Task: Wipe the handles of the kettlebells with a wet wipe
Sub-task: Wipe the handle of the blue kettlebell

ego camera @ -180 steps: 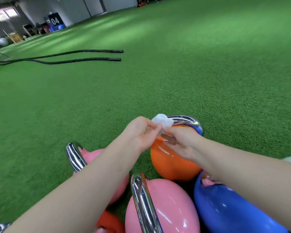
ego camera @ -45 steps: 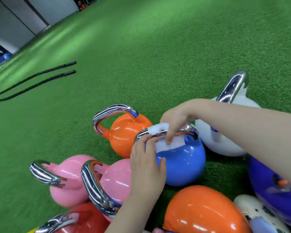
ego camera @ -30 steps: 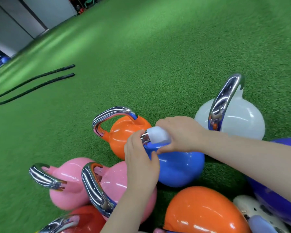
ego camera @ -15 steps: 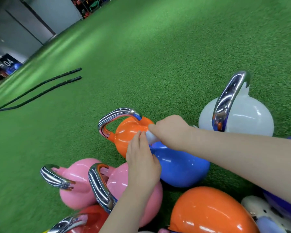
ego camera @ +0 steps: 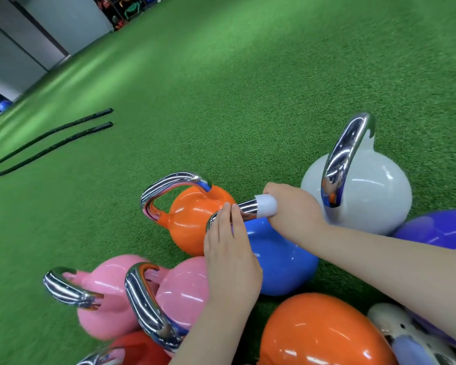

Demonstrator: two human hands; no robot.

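The right hand (ego camera: pixel 292 214) is clenching a wet wipe (ego camera: pixel 267 208) around the blue kettlebell's (ego camera: pixel 279 262) chrome handle (ego camera: pixel 245 208); the left hand (ego camera: pixel 229 254), fingers straight, is steadying it. Keeping the wipe wrapped fully while sliding should be cleaning every side.

Bright, glossy glare, wide-angle edge distortion

An indoor gym training hall: green artificial turf flooring (ego camera: pixel 248 88) spreads around a cluster of glossy coloured kettlebells with chrome handles (ego camera: pixel 195 217). Well left of the cluster lie two black battle rope ends (ego camera: pixel 63 133). Far beyond it, against grey wall panels (ego camera: pixel 63 25), stands a dim rack of equipment (ego camera: pixel 127 9).
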